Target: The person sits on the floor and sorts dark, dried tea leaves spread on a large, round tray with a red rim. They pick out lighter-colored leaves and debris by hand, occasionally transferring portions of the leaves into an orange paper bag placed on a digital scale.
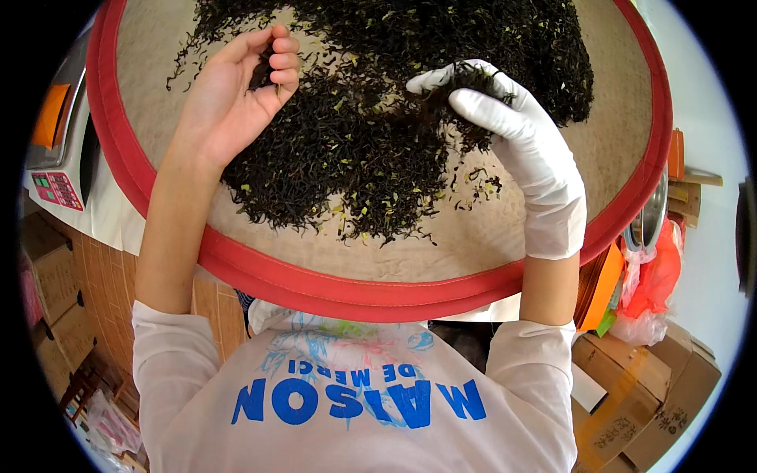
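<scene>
Dark, twisted tea leaves (355,154) mixed with yellow-green bits are spread over a round tray (378,263) with a beige lining and a red fabric rim. My left hand (242,83) is bare and turned palm up above the left of the heap, its fingers curled around some dark leaves in the palm. On the right, my right hand (520,124) wears a white glove. It pinches a loose tuft of tea leaves (473,83) between thumb and fingers, just over the heap, and some strands hang down. A thicker pile lies behind it, towards the far side of the tray.
A digital scale (68,159) with an orange packet (50,115) on its pan stands left of the tray. Cardboard boxes (621,384) sit low on the right, below red plastic bags (656,266) and a metal bowl (647,219). More boxes (56,278) are at lower left.
</scene>
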